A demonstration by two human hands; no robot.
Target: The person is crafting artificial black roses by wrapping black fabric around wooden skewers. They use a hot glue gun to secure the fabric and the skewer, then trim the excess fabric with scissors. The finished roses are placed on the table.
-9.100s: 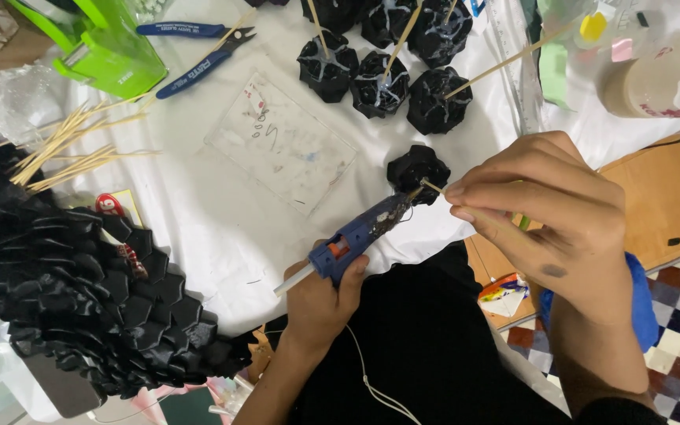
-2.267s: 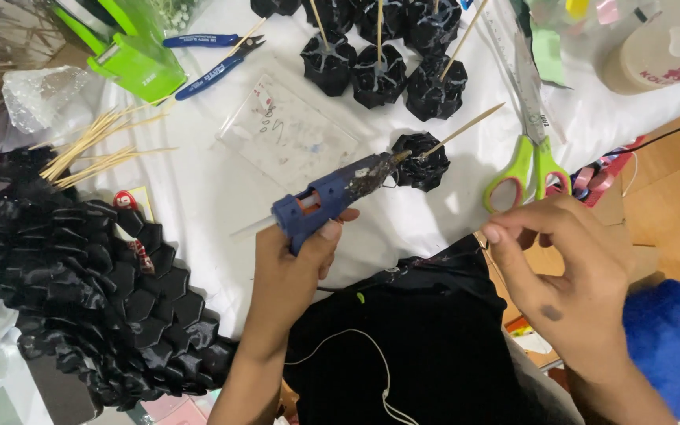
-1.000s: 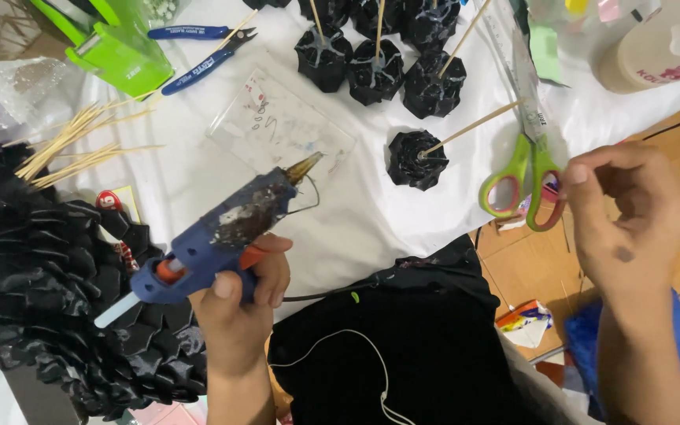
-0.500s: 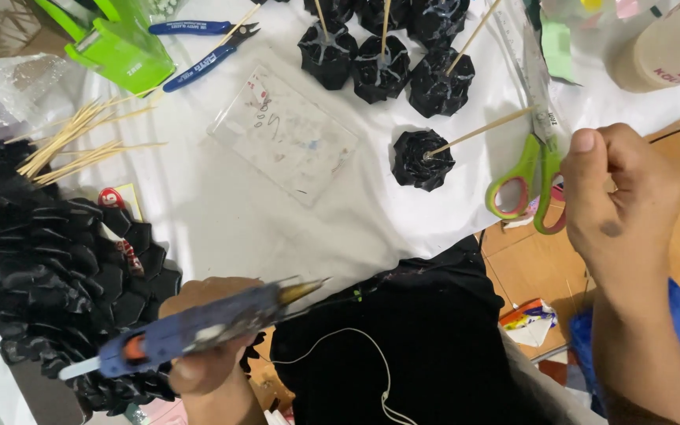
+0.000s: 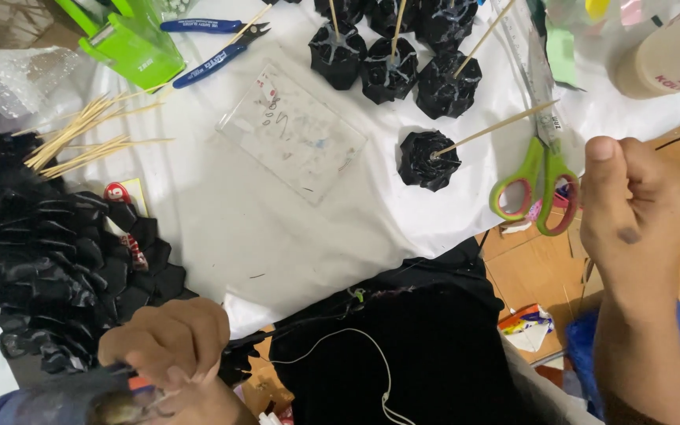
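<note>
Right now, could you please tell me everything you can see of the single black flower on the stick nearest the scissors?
The black flower is a small rosette of folded, glossy black material, paper or plastic by its look. A thin wooden skewer sits in its centre and slants up to the right, its far end crossing the scissors. It lies alone on the white cloth, apart from the other flowers, and no hand touches it.

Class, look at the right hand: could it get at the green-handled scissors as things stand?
Probably yes. The right hand hangs close beside the green-handled scissors, which lie uncovered on the white cloth, nothing between.
</note>
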